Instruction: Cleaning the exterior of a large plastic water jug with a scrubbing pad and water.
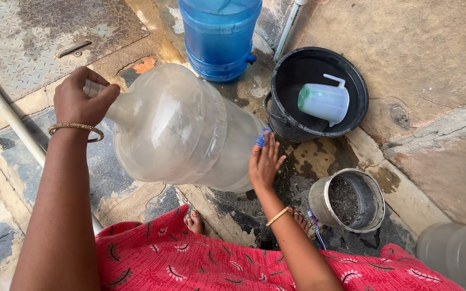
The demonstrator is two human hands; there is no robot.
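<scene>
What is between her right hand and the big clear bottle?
A small blue scrubber sits there, pressed by the right hand against the base of the clear bottle. The left hand grips its neck. The head view shows it.

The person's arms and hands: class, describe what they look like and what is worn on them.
Both forearms are bare, with no sleeves showing. The left hand has a thin gold bangle at the wrist. The right hand has a similar thin gold bangle.
</scene>
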